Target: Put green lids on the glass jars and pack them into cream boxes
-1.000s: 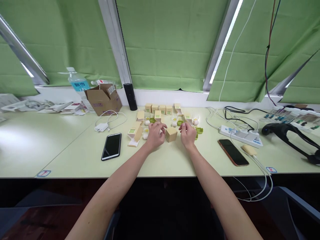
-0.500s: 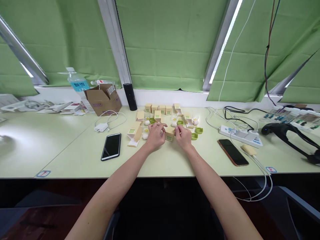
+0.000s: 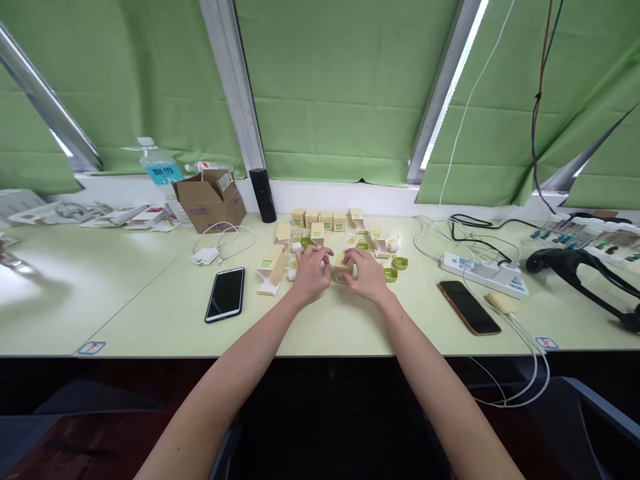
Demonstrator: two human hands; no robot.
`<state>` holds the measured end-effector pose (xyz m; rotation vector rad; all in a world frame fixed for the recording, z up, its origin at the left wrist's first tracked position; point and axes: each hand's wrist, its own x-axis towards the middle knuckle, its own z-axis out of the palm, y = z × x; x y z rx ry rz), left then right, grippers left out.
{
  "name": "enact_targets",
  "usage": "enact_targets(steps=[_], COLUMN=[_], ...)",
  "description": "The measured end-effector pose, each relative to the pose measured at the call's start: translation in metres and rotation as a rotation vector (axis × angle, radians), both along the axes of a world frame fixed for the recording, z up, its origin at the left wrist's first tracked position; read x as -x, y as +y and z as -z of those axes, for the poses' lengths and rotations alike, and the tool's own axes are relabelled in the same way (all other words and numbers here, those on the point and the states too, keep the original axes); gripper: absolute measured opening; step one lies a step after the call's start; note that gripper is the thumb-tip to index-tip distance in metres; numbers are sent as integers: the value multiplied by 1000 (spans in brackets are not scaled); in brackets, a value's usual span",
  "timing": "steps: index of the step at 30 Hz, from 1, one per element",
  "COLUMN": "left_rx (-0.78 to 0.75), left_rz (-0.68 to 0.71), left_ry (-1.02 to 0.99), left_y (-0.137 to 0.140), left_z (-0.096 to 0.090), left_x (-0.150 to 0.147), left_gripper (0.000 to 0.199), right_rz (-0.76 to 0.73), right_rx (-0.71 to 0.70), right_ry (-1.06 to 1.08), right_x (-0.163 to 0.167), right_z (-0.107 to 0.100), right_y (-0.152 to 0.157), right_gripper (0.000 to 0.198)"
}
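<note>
On the pale green counter (image 3: 320,327), a small tan cardboard box (image 3: 341,268) stands between the two hands. The right hand (image 3: 369,272) curves at its right side, thumb and fingers spread around it; whether they press on it I cannot tell. The left hand (image 3: 312,273), fingers bent, is just left of the box; whether it grips anything is hidden. Two green plastic dish-shaped pieces (image 3: 400,263) lie right of the right hand. Farther off stands a row of closed tan boxes (image 3: 327,220); near left lies a black-screened phone (image 3: 225,295).
</note>
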<state>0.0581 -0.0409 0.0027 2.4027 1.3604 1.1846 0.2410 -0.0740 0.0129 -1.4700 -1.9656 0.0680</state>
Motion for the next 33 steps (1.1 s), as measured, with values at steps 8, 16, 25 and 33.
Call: enact_targets(steps=[8,16,25,33], left_rx=[-32,-44,-89,-112], left_rz=[-47,-72,-45,-15], left_ry=[-38,-117,-131,-141], left_y=[5,7,6,1], left_z=[2,3,6,3], left_x=[2,5,7,4], left_gripper=[37,35,34,35], right_rz=[21,211,315,352], right_rx=[213,110,324,340], right_ry=[-225,233,422,344], right_x=[0,-42,-48,-63], right_z=[-24,-56,-48,-43], right_y=[11,103,185,204], right_gripper=[24,25,33,36])
